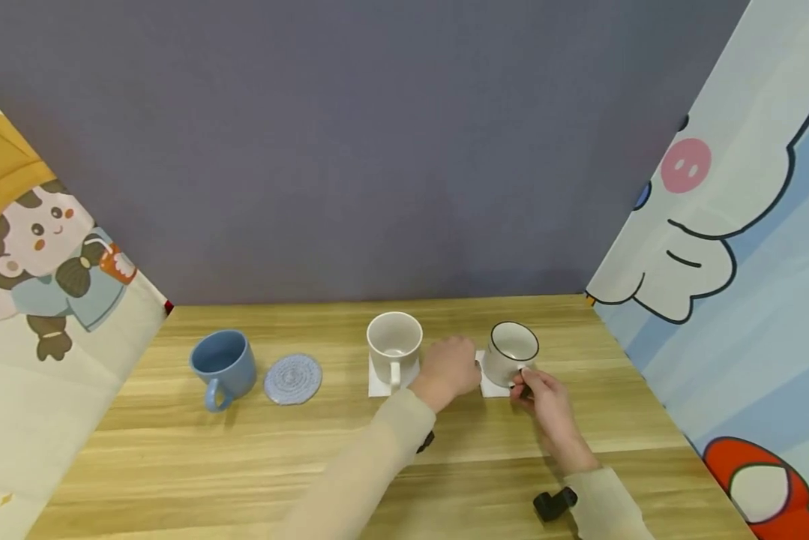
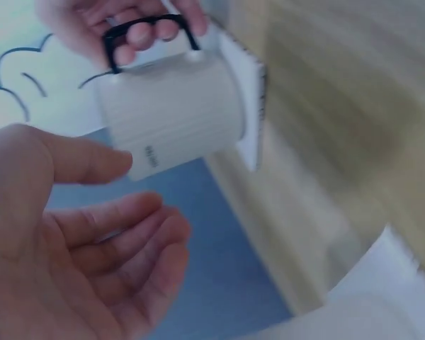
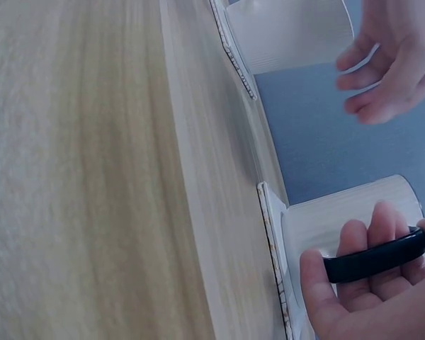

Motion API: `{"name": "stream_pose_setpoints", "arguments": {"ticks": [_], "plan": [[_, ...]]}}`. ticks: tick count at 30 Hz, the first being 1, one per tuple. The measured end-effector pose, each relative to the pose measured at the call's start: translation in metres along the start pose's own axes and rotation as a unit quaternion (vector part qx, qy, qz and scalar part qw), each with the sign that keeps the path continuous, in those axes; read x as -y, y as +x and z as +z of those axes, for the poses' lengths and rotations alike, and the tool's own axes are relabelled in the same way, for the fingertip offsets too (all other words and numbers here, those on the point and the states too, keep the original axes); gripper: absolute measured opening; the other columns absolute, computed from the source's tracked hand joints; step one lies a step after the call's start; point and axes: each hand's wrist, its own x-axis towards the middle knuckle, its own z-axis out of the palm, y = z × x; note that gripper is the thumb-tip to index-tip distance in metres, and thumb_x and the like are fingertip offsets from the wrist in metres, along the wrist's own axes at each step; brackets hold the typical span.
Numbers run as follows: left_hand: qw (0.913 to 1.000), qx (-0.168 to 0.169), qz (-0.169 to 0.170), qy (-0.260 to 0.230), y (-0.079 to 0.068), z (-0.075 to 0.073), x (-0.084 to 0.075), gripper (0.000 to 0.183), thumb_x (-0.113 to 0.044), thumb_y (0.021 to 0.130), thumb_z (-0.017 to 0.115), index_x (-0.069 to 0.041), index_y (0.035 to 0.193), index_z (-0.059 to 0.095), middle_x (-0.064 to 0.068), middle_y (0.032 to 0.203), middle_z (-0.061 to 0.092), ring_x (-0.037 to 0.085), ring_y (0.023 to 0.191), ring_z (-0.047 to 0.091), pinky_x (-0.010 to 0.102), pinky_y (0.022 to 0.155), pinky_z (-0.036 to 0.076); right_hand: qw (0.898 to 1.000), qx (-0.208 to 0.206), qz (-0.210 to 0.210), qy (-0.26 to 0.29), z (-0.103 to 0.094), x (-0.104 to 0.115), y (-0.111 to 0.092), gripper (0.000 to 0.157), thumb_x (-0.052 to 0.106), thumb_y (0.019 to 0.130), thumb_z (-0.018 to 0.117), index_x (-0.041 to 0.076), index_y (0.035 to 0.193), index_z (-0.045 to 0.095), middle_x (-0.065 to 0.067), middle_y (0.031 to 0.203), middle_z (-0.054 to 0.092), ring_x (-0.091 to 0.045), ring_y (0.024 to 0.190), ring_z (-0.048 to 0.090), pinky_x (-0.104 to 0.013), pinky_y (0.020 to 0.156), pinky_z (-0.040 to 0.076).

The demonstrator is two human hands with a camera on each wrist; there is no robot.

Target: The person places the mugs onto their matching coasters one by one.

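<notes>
Head view: right hand (image 1: 547,405) grips a cylindrical white mug (image 1: 501,366) by its black handle (image 3: 375,258), apparently seating it on a square white coaster (image 1: 493,390); left hand (image 1: 449,365) open; release seems next.

Grey wall (image 1: 377,150) behind a wood-grain table (image 1: 175,465)

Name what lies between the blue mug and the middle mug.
The blue coaster lies between the blue mug and the middle mug; the head view shows it.
</notes>
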Motion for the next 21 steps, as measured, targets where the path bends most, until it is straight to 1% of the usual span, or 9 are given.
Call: {"name": "stream_pose_setpoints", "arguments": {"ticks": [2,5,8,10,12,15,18,21], "plan": [[0.9997,-0.004,0.021,0.010,-0.004,-0.008,0.001,0.019,-0.029,0.095,0.063,-0.017,0.081,0.063,-0.002,0.086,0.063,0.016,0.074,0.059,0.033,0.061,0.052,1.000,0.000,0.000,0.003,0.000,0.000,0.001,0.028,0.013,0.108,0.048,-0.003,0.090,0.064,-0.003,0.076,0.062,-0.013,0.073,0.061,-0.029,0.073,0.058],[0.9974,-0.019,0.061,0.032,-0.011,-0.019,0.002,0.019,-0.031,0.098,0.061,-0.015,0.089,0.067,-0.002,0.090,0.064,0.016,0.080,0.063,0.034,0.063,0.054,1.000,0.001,-0.001,0.004,-0.001,0.002,0.001,0.029,0.014,0.108,0.049,-0.002,0.090,0.065,-0.003,0.076,0.062,-0.012,0.074,0.061,-0.029,0.073,0.057],[0.9928,-0.042,0.100,0.051,-0.018,-0.030,0.003,0.020,-0.030,0.099,0.060,-0.013,0.095,0.070,-0.002,0.092,0.063,0.016,0.083,0.064,0.033,0.064,0.054,1.000,0.000,-0.003,0.001,-0.002,0.004,0.001,0.029,0.015,0.108,0.049,-0.002,0.090,0.064,-0.003,0.076,0.062,-0.012,0.073,0.061,-0.029,0.072,0.057],[0.9889,-0.060,0.122,0.060,-0.024,-0.038,0.004,0.019,-0.029,0.099,0.060,-0.013,0.095,0.069,-0.002,0.089,0.061,0.016,0.082,0.063,0.032,0.063,0.054,1.000,0.001,-0.004,-0.003,-0.003,0.004,0.001,0.029,0.016,0.108,0.050,-0.002,0.091,0.064,-0.003,0.075,0.062,-0.012,0.073,0.061,-0.029,0.073,0.058],[0.9832,-0.084,0.145,0.072,-0.030,-0.045,0.008,0.015,-0.026,0.097,0.061,-0.014,0.090,0.068,-0.003,0.086,0.058,0.015,0.079,0.061,0.031,0.062,0.053,1.000,0.001,-0.005,-0.008,-0.003,0.004,0.001,0.029,0.016,0.108,0.049,-0.003,0.091,0.064,-0.003,0.075,0.062,-0.012,0.073,0.062,-0.030,0.073,0.058],[0.9706,-0.133,0.176,0.095,-0.037,-0.054,0.016,0.013,-0.021,0.094,0.062,-0.016,0.083,0.066,-0.004,0.082,0.057,0.015,0.077,0.060,0.031,0.065,0.052,1.000,0.001,-0.005,-0.016,-0.003,0.003,0.002,0.030,0.016,0.108,0.049,-0.004,0.093,0.064,-0.003,0.076,0.062,-0.013,0.074,0.062,-0.031,0.073,0.058],[0.9577,-0.178,0.201,0.103,-0.045,-0.060,0.027,0.014,-0.018,0.093,0.063,-0.016,0.079,0.064,-0.004,0.078,0.056,0.016,0.076,0.059,0.031,0.067,0.051,1.000,-0.002,-0.005,-0.024,-0.002,0.001,0.002,0.030,0.016,0.108,0.048,-0.006,0.094,0.062,-0.003,0.076,0.062,-0.013,0.074,0.062,-0.032,0.073,0.058],[0.9522,-0.202,0.210,0.093,-0.054,-0.063,0.040,0.015,-0.016,0.094,0.064,-0.014,0.079,0.064,-0.004,0.076,0.055,0.016,0.072,0.057,0.029,0.066,0.049,1.000,-0.001,-0.005,-0.030,-0.001,0.000,0.001,0.030,0.015,0.108,0.048,-0.006,0.094,0.062,-0.004,0.077,0.062,-0.013,0.074,0.062,-0.032,0.073,0.058]]}}
